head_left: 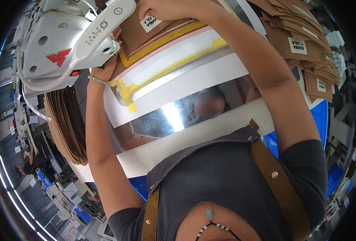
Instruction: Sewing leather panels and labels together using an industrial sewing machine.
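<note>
A flat brown panel with a white printed label lies in a yellow-edged frame under the machine. My right hand reaches to the top edge of the view, its bent fingers closed at the panel beside the label. My left hand, below a beaded bracelet, is partly hidden behind the white machine head. Its fingertips show past the machine, stretched out along the panel's left edge. A light grey handle on the machine head stands between my two hands.
Brown labelled pieces are piled at the right. A stack of brown panels stands on edge at the left. A shiny metal plate lies along the table's near side. Another person is far off at the left.
</note>
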The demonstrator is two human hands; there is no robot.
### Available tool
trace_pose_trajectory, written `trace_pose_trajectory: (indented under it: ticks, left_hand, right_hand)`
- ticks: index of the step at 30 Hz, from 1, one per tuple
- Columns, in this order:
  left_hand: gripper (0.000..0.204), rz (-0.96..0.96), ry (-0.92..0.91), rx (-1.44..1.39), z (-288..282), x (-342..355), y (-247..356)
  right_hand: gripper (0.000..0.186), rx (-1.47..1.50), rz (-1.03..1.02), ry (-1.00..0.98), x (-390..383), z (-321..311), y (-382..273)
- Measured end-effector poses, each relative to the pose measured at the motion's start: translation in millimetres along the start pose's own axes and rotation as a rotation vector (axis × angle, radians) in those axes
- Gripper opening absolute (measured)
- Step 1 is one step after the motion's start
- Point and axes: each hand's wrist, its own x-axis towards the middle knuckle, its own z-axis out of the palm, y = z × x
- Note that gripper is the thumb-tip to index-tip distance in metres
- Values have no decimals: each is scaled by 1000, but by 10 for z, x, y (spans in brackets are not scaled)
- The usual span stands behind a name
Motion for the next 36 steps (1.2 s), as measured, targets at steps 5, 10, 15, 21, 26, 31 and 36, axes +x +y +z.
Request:
trace_pose_trajectory:
  ticks: [5,10,15,21,26,31,36]
  left_hand:
    - [41,-4,18,-41,29,-2,-32]
    - [39,41,39,-75,68,25,-47]
    - [39,-27,47,-166,104,26,-35]
    - [39,47,103,99,93,14,-10]
    - [42,8,107,164,70,-11,-19]
    - [42,-10,61,29,34,-24,-63]
    - [40,-2,15,0,64,-14,-48]
  right_hand:
    - [30,133,-49,53,17,-73,-3]
    - [28,-41,65,-51,-24,64,-66]
    - [25,-98,2,18,2,150,-21]
    - [23,-70,30,59,-14,154,-46]
    - [23,126,-49,237,50,97,-50]
    - [21,172,100,-4,28,73,-20]
    - [17,-87,13,46,9,176,-59]
